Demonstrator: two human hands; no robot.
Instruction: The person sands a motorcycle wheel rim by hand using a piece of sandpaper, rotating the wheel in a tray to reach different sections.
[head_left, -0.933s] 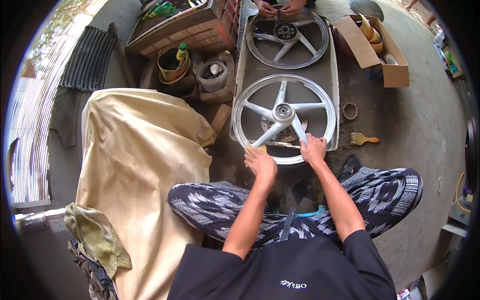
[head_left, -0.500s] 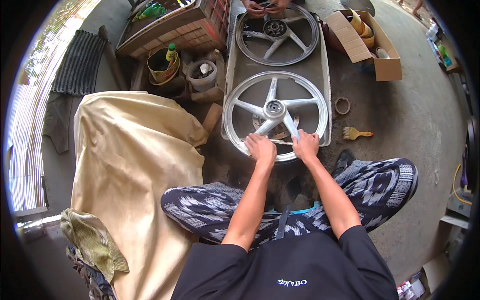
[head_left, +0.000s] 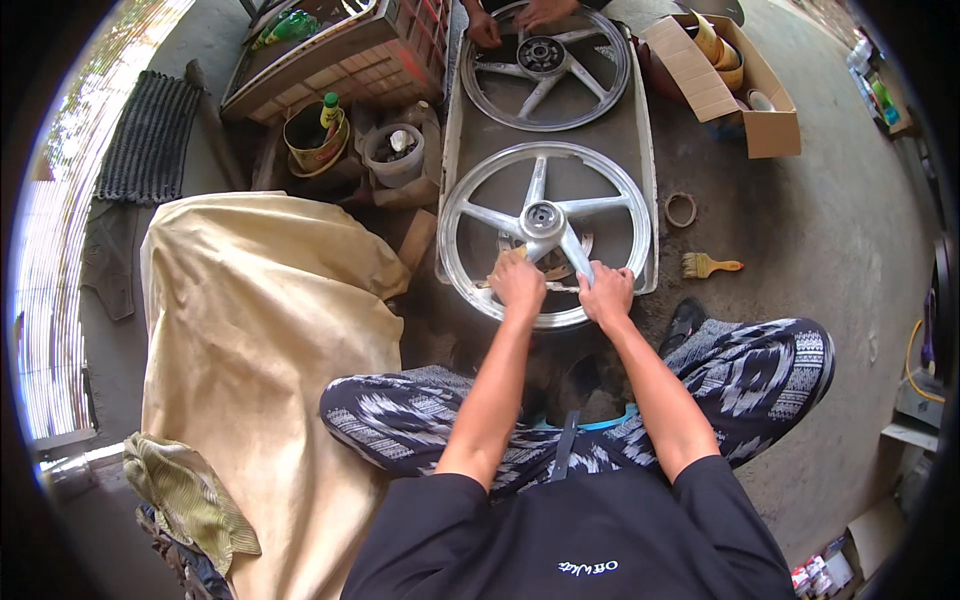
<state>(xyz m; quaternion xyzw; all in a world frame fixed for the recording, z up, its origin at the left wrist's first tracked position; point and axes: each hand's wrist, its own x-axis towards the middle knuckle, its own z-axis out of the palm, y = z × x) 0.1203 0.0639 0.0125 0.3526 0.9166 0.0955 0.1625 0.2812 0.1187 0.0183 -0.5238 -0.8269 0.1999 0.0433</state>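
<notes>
Fingers of my left hand [head_left: 518, 284] hold a tan scrap [head_left: 520, 253] (mostly hidden beneath them) against the silver wheel [head_left: 541, 222], while those of my right hand [head_left: 607, 293] grasp its lower-right spoke [head_left: 574, 251]. That wheel lies across the near end of a shallow tray [head_left: 615, 130], just beyond my folded legs [head_left: 770, 390].

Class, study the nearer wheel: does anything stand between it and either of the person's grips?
A tan pad seems to lie between the left grip and the nearer wheel; nothing visible separates the right grip from the wheel.
</notes>
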